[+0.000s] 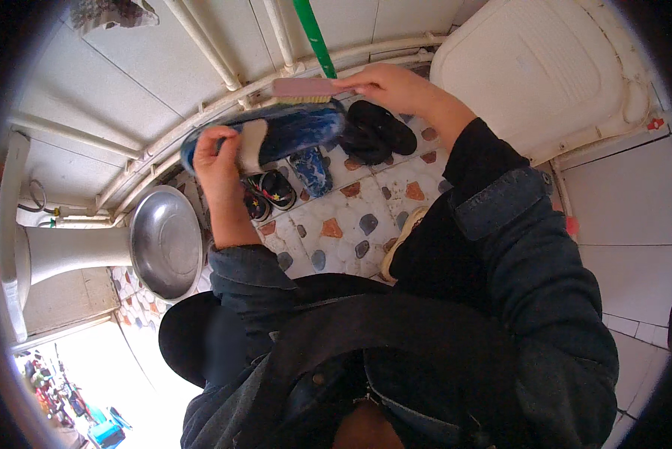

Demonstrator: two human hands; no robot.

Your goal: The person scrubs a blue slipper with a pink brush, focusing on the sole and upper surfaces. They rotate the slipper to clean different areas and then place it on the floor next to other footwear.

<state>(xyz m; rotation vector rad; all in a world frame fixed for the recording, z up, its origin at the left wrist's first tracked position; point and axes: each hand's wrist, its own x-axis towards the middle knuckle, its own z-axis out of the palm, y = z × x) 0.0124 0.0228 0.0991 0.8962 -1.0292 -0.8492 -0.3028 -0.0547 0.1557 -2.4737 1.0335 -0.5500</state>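
Note:
My left hand [217, 154] grips a blue slipper [299, 126] with a pale strap, holding it raised above the floor. The slipper is blurred, with whitish streaks along it. In my right hand [383, 84] is a pink-handled scrub brush [304, 87], its yellowish bristles down at the slipper's upper edge. Below the raised slipper, a second blue slipper [311, 173] with white, foam-like patches lies on the floor. A pair of small dark shoes [277, 189] with coloured stars sits left of it. Black footwear [378, 132] lies to its right.
A metal basin [167, 241] stands left, beside a white sink pedestal [80, 253]. Pale pipes [201, 45] run along the tiled wall, with a green pole [315, 39] near them. A large off-white plastic panel [515, 73] is at upper right. Pebble-patterned tiles [341, 247] cover the floor.

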